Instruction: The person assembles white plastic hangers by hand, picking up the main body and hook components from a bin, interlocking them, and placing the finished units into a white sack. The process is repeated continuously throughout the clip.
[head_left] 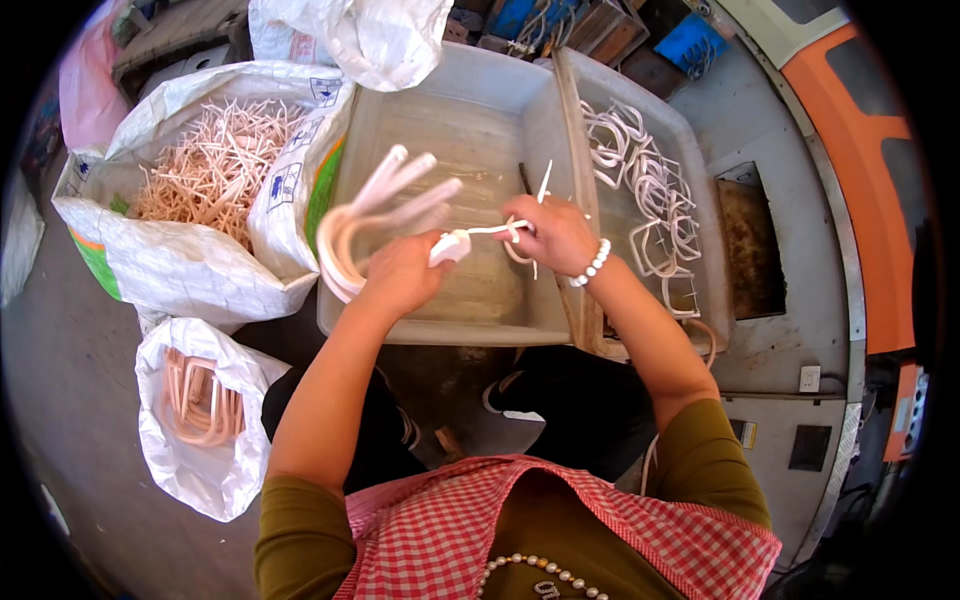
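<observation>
My left hand [405, 272] is closed on a pale pinkish-white plastic piece with curved, tube-like arms [340, 245]. Its arms are smeared by motion, so I cannot tell their exact shape. From its white block-like end [450, 247], beyond my left fingers, a thin white plastic strip [488, 230] runs across to my right hand. My right hand [555, 238] pinches that strip, with more thin offcuts sticking out above and below the fingers. Both hands are above a shallow grey plastic tub [455, 335].
A large white woven sack [190, 265] full of thin plastic offcuts [225, 160] stands at the left. Nearer me, a smaller white bag [190, 480] holds curved pink pieces [203, 400]. Another tub [712, 230] at the right contains several curved white pieces [650, 190]. A grey-and-orange machine [840, 110] flanks it.
</observation>
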